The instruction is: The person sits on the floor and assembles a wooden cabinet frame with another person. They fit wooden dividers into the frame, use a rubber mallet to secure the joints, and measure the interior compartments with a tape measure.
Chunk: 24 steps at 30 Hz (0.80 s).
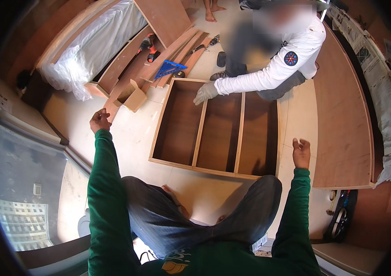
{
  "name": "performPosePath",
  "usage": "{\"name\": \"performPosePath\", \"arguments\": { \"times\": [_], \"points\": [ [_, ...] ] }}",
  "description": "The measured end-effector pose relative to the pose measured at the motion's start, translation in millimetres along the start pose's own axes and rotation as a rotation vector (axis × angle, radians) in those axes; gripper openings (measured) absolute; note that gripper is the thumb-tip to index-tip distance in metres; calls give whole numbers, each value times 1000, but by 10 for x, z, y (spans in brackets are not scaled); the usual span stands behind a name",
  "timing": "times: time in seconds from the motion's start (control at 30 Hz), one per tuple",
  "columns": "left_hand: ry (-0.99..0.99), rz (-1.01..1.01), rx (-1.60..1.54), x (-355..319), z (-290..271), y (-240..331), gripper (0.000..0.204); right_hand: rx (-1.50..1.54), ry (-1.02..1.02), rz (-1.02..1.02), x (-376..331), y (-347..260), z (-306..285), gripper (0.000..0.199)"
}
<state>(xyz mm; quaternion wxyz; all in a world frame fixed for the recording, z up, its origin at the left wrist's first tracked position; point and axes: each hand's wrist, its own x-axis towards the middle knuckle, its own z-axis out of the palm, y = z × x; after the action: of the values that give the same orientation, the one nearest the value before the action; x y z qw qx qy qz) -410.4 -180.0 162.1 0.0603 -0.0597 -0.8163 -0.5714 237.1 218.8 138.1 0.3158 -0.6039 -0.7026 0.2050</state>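
A shallow wooden frame (199, 129) with three open compartments lies on the floor in front of my knees. Out to its left, my left hand (100, 120) is raised near a small open cardboard box (132, 96). Its fingers are loosely bent and apart, with nothing visible in them. My right hand (301, 154) hovers beyond the frame's right side, fingers half curled and apart, also with nothing seen in it. Neither hand touches the frame. Across from me, a crouching person in a white sleeve reaches a gloved hand (206, 92) over the frame's far left compartment.
Wooden boards (177, 57) lie at the back left with an orange cordless drill (153, 55), a blue triangular square (169, 69) and a tape measure (178, 74). A long wooden panel (342, 124) stands at right. A plastic-wrapped piece (94, 46) is at far left.
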Motion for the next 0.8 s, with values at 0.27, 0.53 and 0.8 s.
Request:
{"name": "performPosePath", "arguments": {
  "times": [0.27, 0.53, 0.8],
  "points": [
    [-494, 87, 1180, 83, 307, 606, 73, -123, -665, 284, -178, 521, 1268, 86],
    [-393, 382, 742, 264, 2214, -185, 58, -423, -422, 114, -381, 459, 1408, 28],
    [-376, 441, 774, 824, 4275, -536, 65, -470, -289, 11, -376, 618, 1568, 25]
  ]
}}
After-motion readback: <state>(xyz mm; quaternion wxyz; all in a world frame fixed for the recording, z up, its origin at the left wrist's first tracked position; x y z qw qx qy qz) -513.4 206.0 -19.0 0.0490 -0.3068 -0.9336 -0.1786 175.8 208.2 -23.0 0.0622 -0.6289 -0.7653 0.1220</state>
